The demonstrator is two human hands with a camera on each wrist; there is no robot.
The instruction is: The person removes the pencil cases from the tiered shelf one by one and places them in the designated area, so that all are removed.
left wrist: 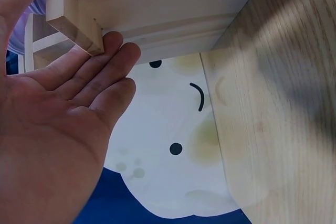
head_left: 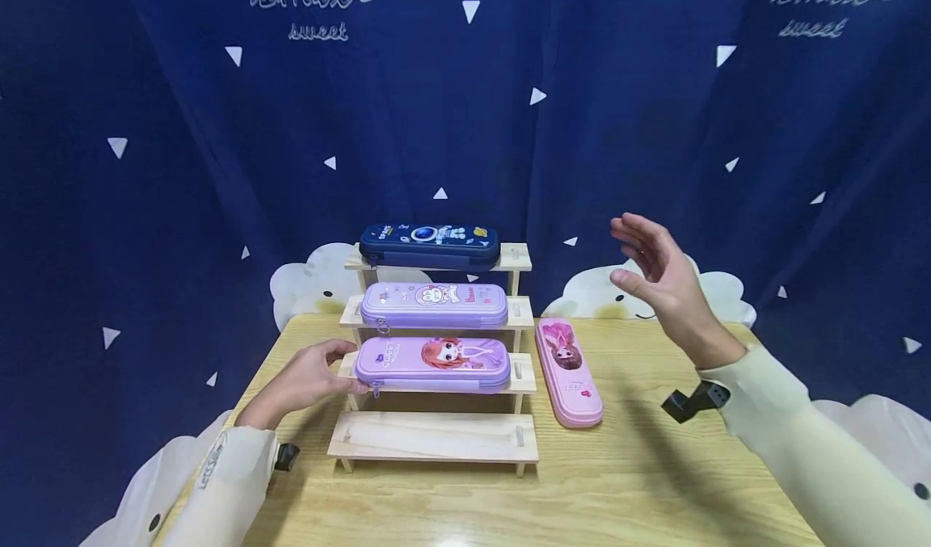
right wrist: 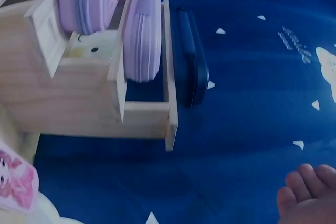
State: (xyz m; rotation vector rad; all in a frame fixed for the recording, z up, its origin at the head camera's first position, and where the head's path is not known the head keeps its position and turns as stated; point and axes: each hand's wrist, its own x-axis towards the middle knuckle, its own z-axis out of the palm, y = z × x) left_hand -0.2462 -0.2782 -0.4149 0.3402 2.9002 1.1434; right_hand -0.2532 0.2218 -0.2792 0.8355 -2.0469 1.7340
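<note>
My left hand [head_left: 309, 375] is at the left end of a stepped wooden display stand [head_left: 436, 435], thumb in front and fingers behind, holding a tier's end. In the left wrist view its fingers [left wrist: 113, 69] meet the wood. Just by the thumb, a purple pencil case [head_left: 396, 361] with a red-haired girl lies on that tier. Another purple pencil case [head_left: 480, 305] and a dark blue astronaut pencil case [head_left: 393, 244] lie on the tiers above. Off to the right, my right hand [head_left: 663, 288] is raised in the air, fingers loosely bent, holding nothing.
On the wooden table [head_left: 625, 482], right of the stand, lies a pink pencil case [head_left: 575, 385] with a girl picture. The stand's lowest tier is bare. Behind hangs a dark blue curtain [head_left: 465, 127] with white triangles and clouds.
</note>
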